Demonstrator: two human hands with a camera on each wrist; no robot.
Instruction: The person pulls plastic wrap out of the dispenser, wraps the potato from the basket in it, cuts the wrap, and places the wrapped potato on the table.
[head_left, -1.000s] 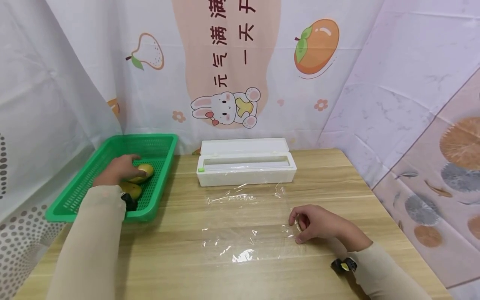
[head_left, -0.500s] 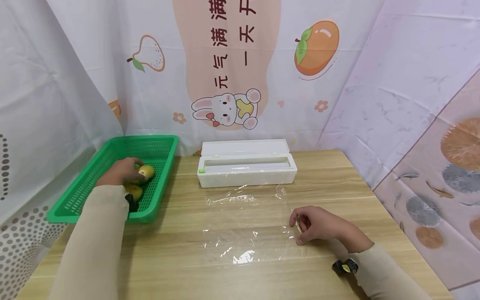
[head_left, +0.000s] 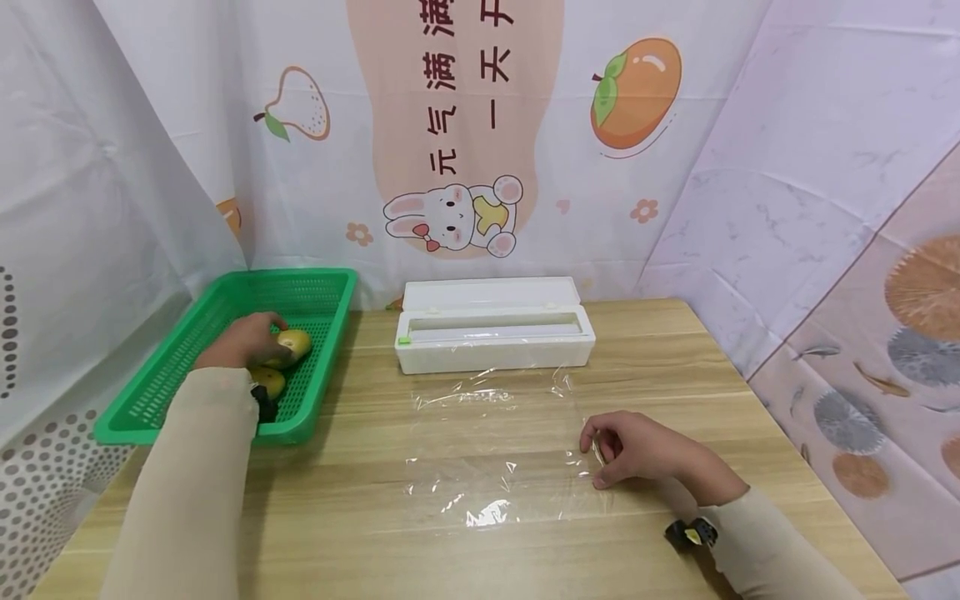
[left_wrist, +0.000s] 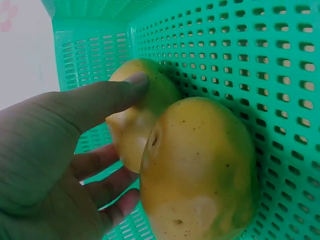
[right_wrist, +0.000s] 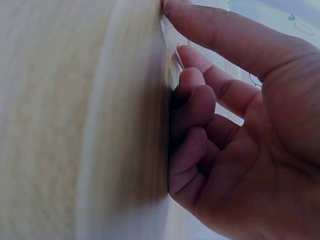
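Note:
Inside the green plastic basket [head_left: 328,367], my left hand [head_left: 242,342] grips the farther of two yellow-green mangoes [left_wrist: 161,97]. Its thumb lies over that fruit and the other fingers reach round its side. The nearer mango [left_wrist: 200,165] rests against it, partly behind the wrist in the head view. A sheet of clear plastic wrap [head_left: 487,454] lies flat on the table, running out from a white dispenser box [head_left: 495,358]. My right hand [head_left: 641,450] pinches the sheet's right edge near the front corner, with its fingers curled and close to the tabletop.
The dispenser's lid [head_left: 491,293] stands raised at the back, with a small green slider [head_left: 404,340] at its left end. Printed curtains [head_left: 315,192] hang behind and beside the wooden table [head_left: 660,358]. The basket stands at the table's left edge.
The left hand has shifted slightly and its fingers have settled on the farther mango. The right hand stays at the plastic wrap's edge.

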